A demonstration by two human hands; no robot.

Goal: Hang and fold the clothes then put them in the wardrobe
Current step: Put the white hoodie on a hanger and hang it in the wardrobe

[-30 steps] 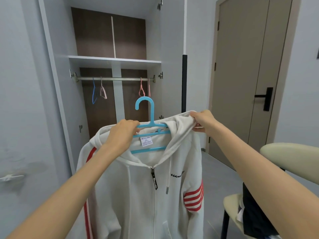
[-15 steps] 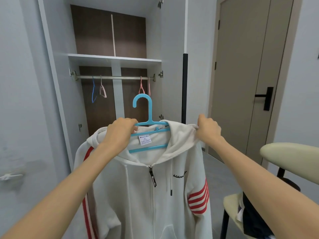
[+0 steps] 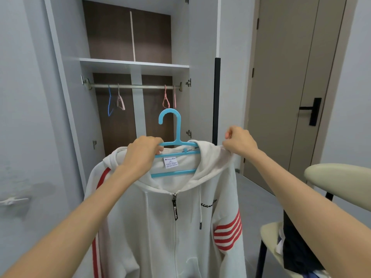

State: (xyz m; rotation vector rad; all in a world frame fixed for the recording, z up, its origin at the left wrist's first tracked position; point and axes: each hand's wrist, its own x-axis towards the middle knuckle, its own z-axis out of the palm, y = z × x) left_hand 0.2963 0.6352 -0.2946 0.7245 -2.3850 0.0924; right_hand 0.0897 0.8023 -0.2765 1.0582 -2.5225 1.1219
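A white zip hoodie point(image 3: 160, 227) with red stripes hangs on a blue plastic hanger point(image 3: 175, 137) in front of the open wardrobe point(image 3: 128, 65). My left hand point(image 3: 141, 155) grips the hanger's left arm together with the hoodie's left shoulder. My right hand point(image 3: 239, 142) pinches the fabric at the hoodie's right shoulder, beside the hood. The hanger's hook stands free above the collar. The wardrobe rail point(image 3: 132, 86) carries a few bare hangers, blue and pink.
A cream chair point(image 3: 337, 177) stands at the right with dark clothes point(image 3: 301, 251) piled on its seat. A beige door point(image 3: 291, 87) with a black handle is behind it. A black pole point(image 3: 216, 97) runs along the wardrobe's right side.
My right hand has moved outward and down along the right shoulder, drawing the fabric over the hanger's end. The hoodie now sits squarer on the hanger. My left hand keeps its grip.
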